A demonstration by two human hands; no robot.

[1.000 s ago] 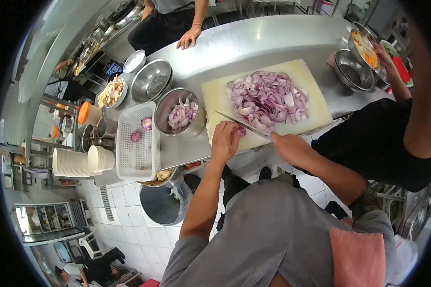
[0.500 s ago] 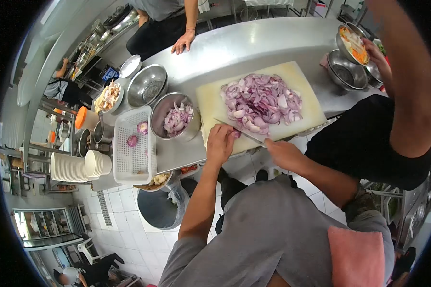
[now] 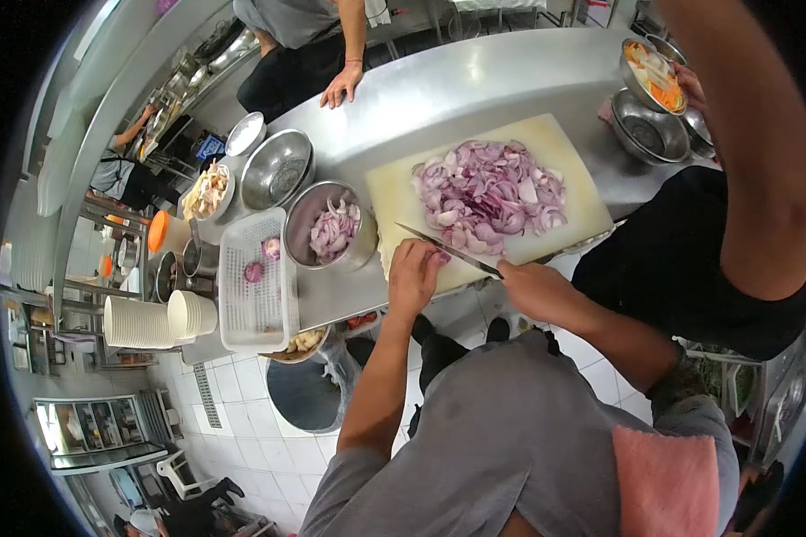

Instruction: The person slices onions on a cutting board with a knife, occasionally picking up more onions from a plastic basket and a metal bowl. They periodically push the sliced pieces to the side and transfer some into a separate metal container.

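My right hand point(image 3: 530, 285) is closed on the handle of a knife point(image 3: 452, 251), whose blade points up and left over the board's near edge. Beside the blade, my left hand point(image 3: 412, 270) has its fingers bent over a piece of onion point(image 3: 441, 258), partly hidden by them. A large heap of sliced purple onion point(image 3: 488, 192) lies on the pale cutting board point(image 3: 571, 161). Left of the board stands a steel bowl point(image 3: 364, 242) with more sliced onion point(image 3: 335, 228) inside.
Left are a white basket point(image 3: 258, 320) with two onions, a steel bowl point(image 3: 278, 167) and stacked cups point(image 3: 137, 322). A co-worker's hand point(image 3: 341, 85) rests on the far edge. At right, another person's arm point(image 3: 761, 161) reaches over, holding a bowl of vegetables point(image 3: 654, 76).
The knife blade has swung slightly up and away from the board edge. The co-worker's vegetable bowl at right has shifted a little up and left. The whole view has moved slightly.
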